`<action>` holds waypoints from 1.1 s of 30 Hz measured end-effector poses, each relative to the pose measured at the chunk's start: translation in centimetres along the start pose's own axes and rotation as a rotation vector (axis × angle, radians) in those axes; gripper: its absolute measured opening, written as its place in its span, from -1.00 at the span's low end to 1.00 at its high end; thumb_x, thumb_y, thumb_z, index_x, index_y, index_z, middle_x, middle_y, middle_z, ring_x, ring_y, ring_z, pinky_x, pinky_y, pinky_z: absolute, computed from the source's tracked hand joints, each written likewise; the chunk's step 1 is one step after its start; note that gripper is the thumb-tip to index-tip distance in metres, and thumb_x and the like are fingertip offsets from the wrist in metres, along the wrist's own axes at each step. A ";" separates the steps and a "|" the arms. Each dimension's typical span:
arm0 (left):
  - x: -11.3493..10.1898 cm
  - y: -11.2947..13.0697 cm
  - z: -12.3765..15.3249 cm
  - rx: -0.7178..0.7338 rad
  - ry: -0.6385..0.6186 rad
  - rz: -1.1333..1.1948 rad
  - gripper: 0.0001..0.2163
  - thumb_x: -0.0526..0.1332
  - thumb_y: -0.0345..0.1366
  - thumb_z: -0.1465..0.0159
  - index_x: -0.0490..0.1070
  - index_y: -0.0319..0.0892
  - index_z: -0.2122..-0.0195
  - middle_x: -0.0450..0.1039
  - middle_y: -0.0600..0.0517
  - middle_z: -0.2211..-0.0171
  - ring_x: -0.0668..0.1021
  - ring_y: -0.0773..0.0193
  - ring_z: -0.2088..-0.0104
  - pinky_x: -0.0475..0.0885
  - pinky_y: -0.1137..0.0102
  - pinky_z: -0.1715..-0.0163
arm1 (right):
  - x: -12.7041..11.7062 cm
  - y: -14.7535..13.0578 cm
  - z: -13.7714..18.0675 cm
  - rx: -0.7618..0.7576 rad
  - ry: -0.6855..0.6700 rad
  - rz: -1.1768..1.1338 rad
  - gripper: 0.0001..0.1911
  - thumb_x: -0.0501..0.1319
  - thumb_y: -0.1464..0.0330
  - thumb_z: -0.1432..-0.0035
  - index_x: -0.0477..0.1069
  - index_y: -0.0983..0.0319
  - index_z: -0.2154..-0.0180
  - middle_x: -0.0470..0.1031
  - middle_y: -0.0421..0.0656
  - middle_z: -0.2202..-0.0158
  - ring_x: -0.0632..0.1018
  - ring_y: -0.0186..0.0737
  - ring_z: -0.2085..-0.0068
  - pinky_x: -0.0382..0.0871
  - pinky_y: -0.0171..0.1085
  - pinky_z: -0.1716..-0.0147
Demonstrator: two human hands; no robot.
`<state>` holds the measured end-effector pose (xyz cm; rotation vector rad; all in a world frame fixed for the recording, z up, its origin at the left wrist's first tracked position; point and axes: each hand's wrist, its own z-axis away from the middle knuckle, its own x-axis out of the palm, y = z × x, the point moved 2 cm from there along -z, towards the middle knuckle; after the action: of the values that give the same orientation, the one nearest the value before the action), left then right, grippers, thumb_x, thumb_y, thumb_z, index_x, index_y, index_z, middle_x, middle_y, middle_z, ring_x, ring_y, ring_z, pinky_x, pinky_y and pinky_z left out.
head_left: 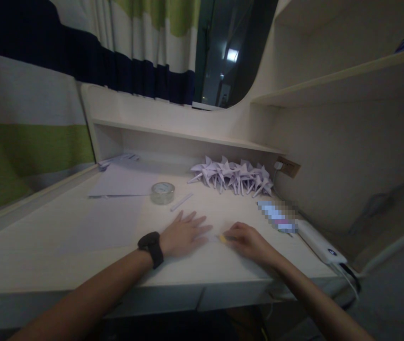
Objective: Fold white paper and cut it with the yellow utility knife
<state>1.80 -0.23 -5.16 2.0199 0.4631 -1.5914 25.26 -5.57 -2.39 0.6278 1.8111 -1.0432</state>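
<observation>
My left hand (185, 235), with a black watch on the wrist, lies flat on the white desk with its fingers spread. Just to its right, my right hand (247, 240) is closed around a small yellow and black utility knife (223, 238), its thin tip pointing left toward the left fingertips. Whether white paper lies under the left hand, I cannot tell against the pale desktop. Beyond the left hand are a thin rolled paper stick (181, 202) and a roll of clear tape (162, 193).
Several folded white paper pinwheels (235, 175) sit in a row at the back. White paper sheets (122, 179) lie at the left. A phone with a blurred screen (276, 217) and a white power strip (320, 242) with cables line the right side. Shelves rise above.
</observation>
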 end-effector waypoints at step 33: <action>0.4 -1.4 0.2 -0.024 0.029 -0.111 -0.54 -0.28 0.00 -0.41 0.01 0.17 -0.29 0.02 0.05 -0.32 0.05 -0.09 -0.30 -0.15 -0.15 -0.17 | 1.8 -1.5 1.1 -0.216 0.112 0.140 -0.73 0.10 0.28 -0.28 0.48 0.12 0.04 0.39 -0.04 0.17 0.39 -0.13 0.13 0.30 -0.15 0.15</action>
<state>0.94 0.77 -5.81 2.0334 0.6123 -1.6150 23.84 -7.28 -3.68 0.6799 1.9154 -0.7199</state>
